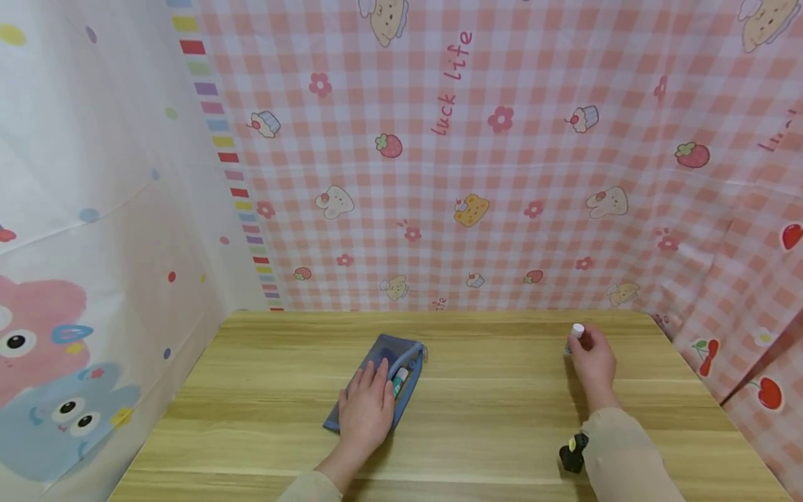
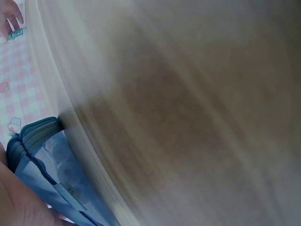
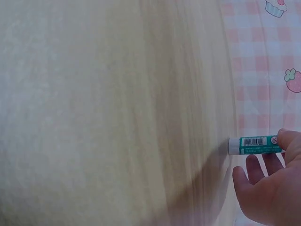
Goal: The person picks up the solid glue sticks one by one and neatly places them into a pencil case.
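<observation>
In the head view, a blue mesh zip pouch (image 1: pixel 409 404) lies slantwise on the table. My left hand (image 1: pixel 366 415) rests on it with fingers extended. Through its unzipped mouth shows a green-and-white stick (image 1: pixel 399 381), similar to the one in my other hand; the remaining contents are mostly hidden. The left wrist view has the pouch (image 2: pixel 70 174) close up, round shapes showing through its mesh. At the far right of the table, my right hand (image 1: pixel 594 362) pinches an upright glue stick (image 3: pixel 256 145) with a green label and barcode. Its lower end is at or close to the tabletop.
The wooden table (image 1: pixel 489 418) runs back to a pink checked curtain (image 1: pixel 439 174). A white printed cloth (image 1: pixel 125 209) hangs at the left. A small black device (image 1: pixel 572 453) sits at my right wrist, by the sleeve (image 1: pixel 627 453).
</observation>
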`<state>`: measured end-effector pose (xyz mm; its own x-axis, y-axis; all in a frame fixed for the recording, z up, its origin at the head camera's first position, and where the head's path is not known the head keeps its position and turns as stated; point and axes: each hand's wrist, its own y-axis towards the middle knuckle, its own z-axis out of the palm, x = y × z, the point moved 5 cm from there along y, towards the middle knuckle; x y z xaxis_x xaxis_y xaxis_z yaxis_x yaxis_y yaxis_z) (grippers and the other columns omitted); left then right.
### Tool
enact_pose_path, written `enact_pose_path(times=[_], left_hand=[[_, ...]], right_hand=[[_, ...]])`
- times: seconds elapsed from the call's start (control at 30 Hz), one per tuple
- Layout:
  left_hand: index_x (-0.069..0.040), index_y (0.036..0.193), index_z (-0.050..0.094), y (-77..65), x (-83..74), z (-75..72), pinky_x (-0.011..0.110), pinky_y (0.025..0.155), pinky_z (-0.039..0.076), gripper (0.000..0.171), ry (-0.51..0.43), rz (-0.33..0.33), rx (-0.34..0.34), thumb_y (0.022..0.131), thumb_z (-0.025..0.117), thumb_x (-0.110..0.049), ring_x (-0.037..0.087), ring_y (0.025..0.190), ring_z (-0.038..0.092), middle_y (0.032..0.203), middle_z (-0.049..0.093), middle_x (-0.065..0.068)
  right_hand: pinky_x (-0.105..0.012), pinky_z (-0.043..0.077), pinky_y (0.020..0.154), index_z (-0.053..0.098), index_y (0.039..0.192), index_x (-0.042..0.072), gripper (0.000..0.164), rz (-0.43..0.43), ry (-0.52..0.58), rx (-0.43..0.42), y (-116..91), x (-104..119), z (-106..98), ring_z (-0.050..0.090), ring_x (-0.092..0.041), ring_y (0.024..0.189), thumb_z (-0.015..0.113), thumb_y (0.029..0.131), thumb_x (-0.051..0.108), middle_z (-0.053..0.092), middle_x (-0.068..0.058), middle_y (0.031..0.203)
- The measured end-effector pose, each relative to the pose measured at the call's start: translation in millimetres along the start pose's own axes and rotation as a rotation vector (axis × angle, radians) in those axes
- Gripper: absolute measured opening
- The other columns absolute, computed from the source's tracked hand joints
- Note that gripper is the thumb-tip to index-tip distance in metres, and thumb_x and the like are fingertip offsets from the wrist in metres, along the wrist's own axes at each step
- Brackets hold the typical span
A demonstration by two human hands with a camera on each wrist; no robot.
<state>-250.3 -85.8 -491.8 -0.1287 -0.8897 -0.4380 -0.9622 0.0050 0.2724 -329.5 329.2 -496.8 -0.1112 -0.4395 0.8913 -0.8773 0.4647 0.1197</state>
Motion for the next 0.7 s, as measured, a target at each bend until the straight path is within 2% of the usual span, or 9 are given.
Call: enact_pose_path(times=[0.3, 0.53, 0.6, 0.7], left_hand=[[-0.009, 0.143, 0.054, 0.1, -0.7, -0.8, 0.074, 0.1, 0.029, 0.043, 0.004, 0.002, -0.004, 0.104, 0.048, -0.027, 0.045, 0.134, 0.041, 0.145, 0.049, 0.022], [-0.01, 0.143, 0.054, 0.4, -0.7, -0.5, 0.074, 0.1, 0.029, 0.044, 0.007, 0.005, -0.007, 0.104, 0.047, -0.028, 0.045, 0.134, 0.041, 0.145, 0.049, 0.022], [-0.01, 0.143, 0.054, 0.5, -0.6, -0.2, 0.074, 0.1, 0.029, 0.044, 0.006, 0.006, -0.007, 0.104, 0.047, -0.027, 0.044, 0.134, 0.041, 0.145, 0.049, 0.022], [-0.01, 0.143, 0.054, 0.5, -0.4, 0.0, 0.073, 0.1, 0.029, 0.044, 0.008, 0.003, -0.001, 0.104, 0.047, -0.028, 0.044, 0.135, 0.04, 0.146, 0.048, 0.021]], right_hand=[[-0.053, 0.037, 0.102, 0.051, 0.128, -0.009, 0.035, 0.003, -0.039, 0.002, -1.6, 1.8, 1.9, 0.049, -0.043, 0.117, 0.052, 0.101, 0.013, 0.053, -0.032, 0.125], [-0.05, 0.04, 0.097, 0.054, 0.125, -0.01, 0.035, -0.041, -0.032, -0.001, -9.6, 6.6, 8.0, 0.053, -0.043, 0.111, 0.057, 0.1, 0.013, 0.057, -0.034, 0.12], [-0.046, 0.043, 0.094, 0.055, 0.125, -0.01, 0.034, -0.055, -0.033, 0.002, -11.9, 8.4, 10.4, 0.055, -0.042, 0.11, 0.058, 0.099, 0.013, 0.058, -0.034, 0.119], [-0.029, 0.045, 0.085, 0.057, 0.124, -0.01, 0.035, -0.069, -0.03, 0.005, -15.5, 11.0, 14.1, 0.057, -0.04, 0.108, 0.06, 0.099, 0.013, 0.06, -0.033, 0.117]])
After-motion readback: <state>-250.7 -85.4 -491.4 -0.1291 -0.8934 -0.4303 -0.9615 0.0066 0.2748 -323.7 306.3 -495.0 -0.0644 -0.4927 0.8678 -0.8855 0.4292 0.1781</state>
